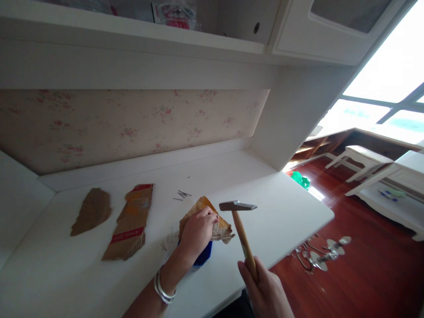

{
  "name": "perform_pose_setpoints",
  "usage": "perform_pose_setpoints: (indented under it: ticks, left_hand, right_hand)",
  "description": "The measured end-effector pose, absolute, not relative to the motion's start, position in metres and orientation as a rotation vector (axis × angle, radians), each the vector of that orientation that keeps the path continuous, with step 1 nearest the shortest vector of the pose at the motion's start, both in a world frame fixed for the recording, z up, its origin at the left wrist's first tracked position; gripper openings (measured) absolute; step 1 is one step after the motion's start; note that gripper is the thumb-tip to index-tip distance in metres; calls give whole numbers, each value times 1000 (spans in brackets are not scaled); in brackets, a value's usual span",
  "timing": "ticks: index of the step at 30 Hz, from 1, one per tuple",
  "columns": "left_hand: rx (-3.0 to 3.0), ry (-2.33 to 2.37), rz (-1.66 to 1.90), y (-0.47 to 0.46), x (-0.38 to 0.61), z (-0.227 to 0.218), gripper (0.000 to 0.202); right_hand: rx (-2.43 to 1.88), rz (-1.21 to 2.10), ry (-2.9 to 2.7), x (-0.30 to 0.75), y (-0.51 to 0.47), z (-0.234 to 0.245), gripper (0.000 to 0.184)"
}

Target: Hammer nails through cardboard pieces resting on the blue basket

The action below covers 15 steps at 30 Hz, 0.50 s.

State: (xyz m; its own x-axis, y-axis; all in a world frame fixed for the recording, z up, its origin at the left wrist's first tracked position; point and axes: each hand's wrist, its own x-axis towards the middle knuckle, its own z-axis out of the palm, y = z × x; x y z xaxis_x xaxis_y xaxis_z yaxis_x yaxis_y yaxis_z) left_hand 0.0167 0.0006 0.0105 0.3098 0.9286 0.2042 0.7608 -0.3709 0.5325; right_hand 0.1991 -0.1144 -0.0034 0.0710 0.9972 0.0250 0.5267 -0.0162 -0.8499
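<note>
My right hand is wrapped round the wooden handle of a hammer. The hammer's metal head is raised to the right of my left hand, apart from it. My left hand rests over a torn piece of cardboard, its fingers curled into a pinch; whatever they grip is too small to make out. Under the cardboard shows a blue object, mostly hidden by my hand and wrist. Several thin nails lie on the white desk beyond my left hand.
Left on the desk lie a printed cardboard strip and a brown cardboard scrap. An open shelf with plastic packets overhangs the back. A side panel bounds the right. Below the desk edge, a metal-and-glass fitting lies on the red floor.
</note>
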Motion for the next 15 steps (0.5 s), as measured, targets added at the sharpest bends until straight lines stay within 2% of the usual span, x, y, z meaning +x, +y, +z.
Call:
perform_pose_setpoints:
  ticks: [4, 9, 15]
  left_hand:
    - [2231, 1484, 719, 2, 14, 10, 24]
    - [2171, 1412, 707, 5, 9, 11, 15]
    - [2210, 1446, 723, -3, 10, 10, 19]
  right_hand:
    - [-1633, 866, -1581, 198, -114, -5, 39]
    - [-1626, 822, -1586, 199, -113, 2, 40]
    - [-1641, 799, -1707, 205, -114, 3, 38]
